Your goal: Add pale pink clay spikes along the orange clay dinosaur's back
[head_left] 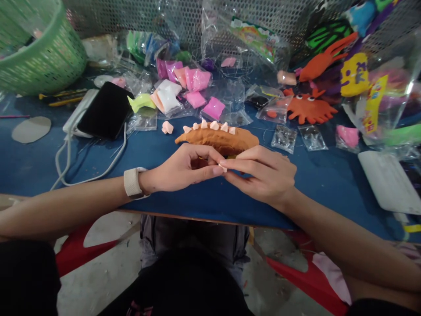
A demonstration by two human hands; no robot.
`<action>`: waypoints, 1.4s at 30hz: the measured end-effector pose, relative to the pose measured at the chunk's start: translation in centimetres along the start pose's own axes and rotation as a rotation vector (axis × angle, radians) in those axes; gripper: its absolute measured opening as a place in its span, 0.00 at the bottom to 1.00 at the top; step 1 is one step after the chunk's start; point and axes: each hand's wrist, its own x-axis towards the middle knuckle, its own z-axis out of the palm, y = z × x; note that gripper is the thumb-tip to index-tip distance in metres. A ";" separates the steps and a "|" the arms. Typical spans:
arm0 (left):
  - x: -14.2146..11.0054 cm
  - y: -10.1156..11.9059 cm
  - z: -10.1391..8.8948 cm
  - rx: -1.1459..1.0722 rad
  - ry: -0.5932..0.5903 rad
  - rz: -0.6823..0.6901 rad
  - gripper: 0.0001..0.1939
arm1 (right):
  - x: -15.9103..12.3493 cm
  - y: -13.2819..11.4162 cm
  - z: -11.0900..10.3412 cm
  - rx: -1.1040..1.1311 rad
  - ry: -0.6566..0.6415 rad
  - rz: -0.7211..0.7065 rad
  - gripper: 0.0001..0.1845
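Between the fingertips of both hands is a small piece of pale pink clay (223, 166). My left hand (189, 167) pinches it from the left with thumb and forefinger. From the right, my right hand (265, 171) pinches the same piece. Just behind the hands lies a brown clay figure (217, 137), long and tapering to the left, with a row of pale pointed clay bits (214, 125) along its top. My fingers hide part of its lower side. A spare lump of pale pink clay (167, 127) rests on the blue table to its left.
A black phone (105, 109) lies on a white power bank with a looped cable. Packets of pink clay (197, 80) spread behind. An orange clay crab (311, 107) sits at right, near small clear packets (284, 138). A green basket (42, 48) stands at back left.
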 end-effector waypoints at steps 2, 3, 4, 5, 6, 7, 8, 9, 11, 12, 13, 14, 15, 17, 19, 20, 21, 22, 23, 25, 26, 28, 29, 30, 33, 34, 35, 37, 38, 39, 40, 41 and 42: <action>0.0 -0.1 0.0 0.017 0.011 0.014 0.20 | 0.0 0.0 0.0 -0.005 -0.005 -0.002 0.05; 0.0 -0.2 -0.1 0.035 0.019 0.022 0.20 | 0.0 0.0 -0.1 -0.004 -0.011 -0.003 0.04; 0.0 -0.3 -0.1 0.054 0.026 0.031 0.19 | 0.0 0.0 -0.2 -0.003 -0.020 0.001 0.04; 0.0 -0.3 -0.1 0.073 0.032 0.037 0.18 | 0.0 -0.1 -0.2 -0.001 -0.023 0.002 0.05; 0.0 -0.4 -0.2 0.088 0.035 0.040 0.18 | 0.0 -0.1 -0.3 0.001 -0.026 0.001 0.05; 0.0 -0.4 -0.2 0.098 0.039 0.040 0.19 | 0.0 -0.1 -0.3 0.000 -0.030 0.001 0.06; -0.1 -0.4 -0.2 0.104 0.048 0.040 0.19 | 0.0 -0.1 -0.4 -0.004 -0.031 0.002 0.07; -0.1 -0.4 -0.2 0.108 0.063 0.042 0.20 | 0.0 -0.1 -0.4 -0.009 -0.030 0.006 0.07; -0.2 -0.3 -0.1 0.128 0.113 0.056 0.22 | 0.1 -0.1 -0.4 -0.023 -0.028 0.014 0.07; -0.2 -0.3 -0.1 0.143 0.139 0.069 0.22 | 0.1 -0.1 -0.4 -0.033 -0.028 0.014 0.07; -0.2 -0.4 -0.1 0.161 0.157 0.080 0.23 | 0.1 -0.1 -0.4 -0.046 -0.029 0.011 0.06; -0.2 -0.4 0.0 0.180 0.167 0.090 0.23 | 0.1 -0.1 -0.3 -0.062 -0.032 0.004 0.05; -0.2 -0.4 0.0 0.198 0.172 0.097 0.23 | 0.1 -0.1 -0.3 -0.079 -0.038 -0.003 0.03; -0.2 -0.4 0.1 0.227 0.171 0.108 0.22 | 0.1 -0.2 -0.3 -0.098 -0.043 -0.014 0.03; -0.2 -0.3 0.1 0.246 0.159 0.121 0.21 | 0.1 -0.2 -0.3 -0.089 -0.037 -0.017 0.04; -0.2 -0.3 0.1 0.255 0.151 0.127 0.20 | 0.1 -0.2 -0.2 -0.076 -0.034 -0.016 0.04; -0.2 -0.2 0.1 0.262 0.142 0.130 0.19 | 0.1 -0.2 -0.2 -0.062 -0.030 -0.014 0.05; -0.2 -0.2 0.1 0.266 0.132 0.133 0.19 | 0.1 -0.2 -0.2 -0.052 -0.026 -0.012 0.06; -0.3 -0.1 0.1 0.265 0.123 0.134 0.19 | 0.1 -0.2 -0.2 -0.044 -0.022 -0.012 0.07; -0.3 -0.1 0.0 0.253 0.100 0.131 0.18 | 0.1 -0.1 -0.2 -0.040 -0.017 -0.005 0.08; -0.3 -0.1 0.0 0.243 0.085 0.128 0.18 | 0.1 -0.1 -0.2 -0.039 -0.019 -0.001 0.09; -0.2 -0.2 -0.1 0.223 0.059 0.115 0.18 | 0.1 -0.1 -0.2 -0.030 -0.034 0.007 0.09; -0.2 -0.2 -0.2 0.215 0.053 0.107 0.19 | 0.0 0.0 -0.2 -0.026 -0.041 0.008 0.09; -0.1 -0.3 -0.2 0.210 0.054 0.101 0.19 | 0.0 0.0 -0.2 -0.025 -0.045 0.006 0.09; 0.0 -0.3 -0.3 0.207 0.075 0.102 0.20 | 0.0 0.1 -0.1 -0.044 -0.039 0.009 0.10; 0.0 -0.3 -0.3 0.210 0.078 0.106 0.20 | -0.1 0.1 -0.1 -0.057 -0.036 0.017 0.10; 0.0 -0.3 -0.3 0.216 0.079 0.108 0.20 | -0.1 0.1 -0.1 -0.069 -0.038 0.029 0.10; -0.1 -0.2 -0.4 0.228 0.078 0.099 0.21 | -0.1 0.0 -0.1 -0.077 -0.038 0.046 0.09; -0.1 -0.1 -0.4 0.234 0.079 0.092 0.21 | -0.1 -0.1 -0.1 -0.074 -0.036 0.053 0.08; -0.1 -0.1 -0.4 0.238 0.080 0.087 0.21 | 0.0 -0.1 -0.1 -0.065 -0.030 0.057 0.08; -0.1 0.0 -0.4 0.236 0.085 0.084 0.21 | 0.1 -0.1 -0.2 -0.052 -0.022 0.059 0.08; -0.1 0.0 -0.4 0.230 0.090 0.085 0.22 | 0.1 -0.1 -0.2 -0.039 -0.012 0.060 0.09; -0.1 0.0 -0.4 0.217 0.098 0.088 0.22 | 0.2 -0.1 -0.2 -0.030 -0.002 0.060 0.09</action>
